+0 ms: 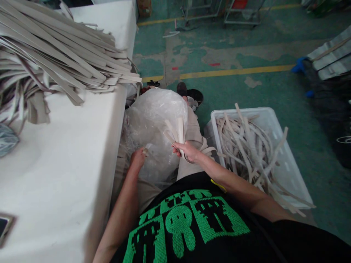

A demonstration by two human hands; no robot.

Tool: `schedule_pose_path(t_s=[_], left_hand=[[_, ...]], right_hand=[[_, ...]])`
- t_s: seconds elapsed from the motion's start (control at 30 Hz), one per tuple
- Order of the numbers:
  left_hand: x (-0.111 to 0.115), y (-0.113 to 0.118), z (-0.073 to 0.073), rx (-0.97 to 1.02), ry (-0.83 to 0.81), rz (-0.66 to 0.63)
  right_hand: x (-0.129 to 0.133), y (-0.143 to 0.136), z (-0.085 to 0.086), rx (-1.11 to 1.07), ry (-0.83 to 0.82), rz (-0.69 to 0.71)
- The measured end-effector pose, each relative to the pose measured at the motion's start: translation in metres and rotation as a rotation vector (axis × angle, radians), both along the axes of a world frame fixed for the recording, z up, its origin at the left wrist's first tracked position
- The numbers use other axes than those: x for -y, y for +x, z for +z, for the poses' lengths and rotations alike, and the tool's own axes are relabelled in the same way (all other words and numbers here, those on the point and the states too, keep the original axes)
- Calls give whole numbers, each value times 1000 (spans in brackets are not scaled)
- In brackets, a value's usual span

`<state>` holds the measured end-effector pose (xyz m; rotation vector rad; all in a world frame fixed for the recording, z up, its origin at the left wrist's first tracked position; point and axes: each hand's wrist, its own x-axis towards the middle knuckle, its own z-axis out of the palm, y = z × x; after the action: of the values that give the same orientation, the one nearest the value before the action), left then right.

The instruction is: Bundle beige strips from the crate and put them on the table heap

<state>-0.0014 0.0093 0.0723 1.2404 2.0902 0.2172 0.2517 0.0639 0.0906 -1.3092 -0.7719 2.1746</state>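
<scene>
Beige strips (180, 129) fan forward from the right hand (188, 150), curled around them.

grips (138, 158): 2 | plastic bag (161, 106): 1 | strips (181, 129): uncountable | bin (286, 160): 1 | table (55, 164): 1 | metal carts (242, 22): 2

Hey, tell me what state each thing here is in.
Right hand: closed around beige strips.
Left hand: curled, grip unclear.
Clear plastic bag: puffed out, wrinkled.
White bin: uncovered, holding tangled strips.
Strip pile: heaped, some ends past the table edge.
</scene>
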Motion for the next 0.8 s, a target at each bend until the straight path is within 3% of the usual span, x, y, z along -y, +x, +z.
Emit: schedule_pose_path(t_s=[0.17,0.3,0.47,0.6,0.7,0.8], left_hand=[[35,9,37,130,349,121],[55,11,66,-60,590,-14],[60,20,86,-187,559,-121],[56,24,89,-248,530,-144],[48,18,86,-287,462,-136],[40,7,84,-340,353,-172]], right_hand=[[0,9,15,-101,4,114],[1,9,37,-199,237,232],[8,-11,65,-94,541,433],[13,-27,69,110,703,550],[10,-27,72,42,665,506],[2,-20,83,-90,581,377]])
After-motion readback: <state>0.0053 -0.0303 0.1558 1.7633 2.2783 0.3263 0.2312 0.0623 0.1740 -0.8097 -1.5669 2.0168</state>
